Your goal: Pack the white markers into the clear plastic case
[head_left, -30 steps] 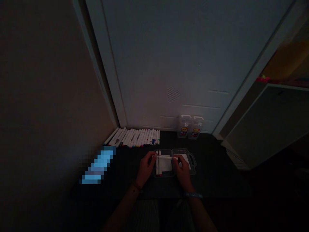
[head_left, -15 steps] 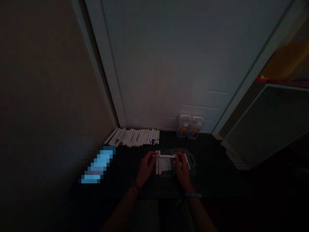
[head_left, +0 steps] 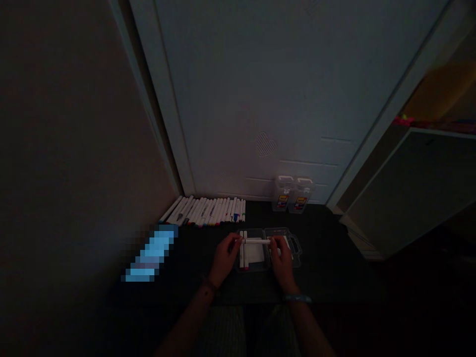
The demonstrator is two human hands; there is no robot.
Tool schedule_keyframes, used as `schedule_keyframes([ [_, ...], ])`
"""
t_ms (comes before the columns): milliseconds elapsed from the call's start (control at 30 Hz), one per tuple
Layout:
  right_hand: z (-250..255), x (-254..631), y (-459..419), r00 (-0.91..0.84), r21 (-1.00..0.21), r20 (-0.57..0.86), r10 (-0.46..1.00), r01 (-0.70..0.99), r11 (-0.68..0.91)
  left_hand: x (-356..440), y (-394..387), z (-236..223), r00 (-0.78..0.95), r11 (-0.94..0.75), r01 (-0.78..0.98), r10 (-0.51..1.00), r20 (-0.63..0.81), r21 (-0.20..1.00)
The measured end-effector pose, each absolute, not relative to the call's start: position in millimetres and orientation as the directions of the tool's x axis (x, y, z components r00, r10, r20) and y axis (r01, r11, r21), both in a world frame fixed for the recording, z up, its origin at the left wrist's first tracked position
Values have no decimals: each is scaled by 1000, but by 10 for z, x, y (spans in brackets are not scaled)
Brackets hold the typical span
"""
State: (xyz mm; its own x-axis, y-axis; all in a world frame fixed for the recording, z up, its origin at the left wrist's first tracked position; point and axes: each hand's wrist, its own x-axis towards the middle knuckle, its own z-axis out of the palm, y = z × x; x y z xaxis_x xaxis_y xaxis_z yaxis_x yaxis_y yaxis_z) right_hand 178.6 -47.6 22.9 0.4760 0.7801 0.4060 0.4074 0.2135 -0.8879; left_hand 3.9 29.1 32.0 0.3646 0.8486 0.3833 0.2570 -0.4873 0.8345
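A white marker (head_left: 257, 241) lies crosswise between my hands, over an open clear plastic case (head_left: 265, 268). My left hand (head_left: 225, 252) pinches its left end, and my right hand (head_left: 281, 258) pinches the right end. Below it, two white markers (head_left: 243, 255) stand side by side along the left wall of the case, one with a pinkish-red end. A white sheet shows in the bottom of the case beside them. The hinged lid (head_left: 296, 246) with its handle is folded out to the right, partly covered by my right hand.
Behind the left hand, a row of white markers (head_left: 208, 212) with coloured ends lies on the dark table (head_left: 330, 277). Two clear cases (head_left: 292, 196) with labels stand upright against the white panel. A pixelated bright patch (head_left: 150, 255) is at the left.
The marker held between both hands has turned slightly and now looks more level. Both hands stay in nearly the same place; the case and the marker row have not moved.
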Motion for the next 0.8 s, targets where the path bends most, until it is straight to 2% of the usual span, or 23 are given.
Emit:
schedule_keyframes([
  [433,260,1779,-490,479,-887,396,784,421,191,27,296,295,374,-485,286,850,370,826],
  [800,225,1757,-466,439,-856,461,771,448,257,2,361,290,378,-496,267,843,383,826],
])
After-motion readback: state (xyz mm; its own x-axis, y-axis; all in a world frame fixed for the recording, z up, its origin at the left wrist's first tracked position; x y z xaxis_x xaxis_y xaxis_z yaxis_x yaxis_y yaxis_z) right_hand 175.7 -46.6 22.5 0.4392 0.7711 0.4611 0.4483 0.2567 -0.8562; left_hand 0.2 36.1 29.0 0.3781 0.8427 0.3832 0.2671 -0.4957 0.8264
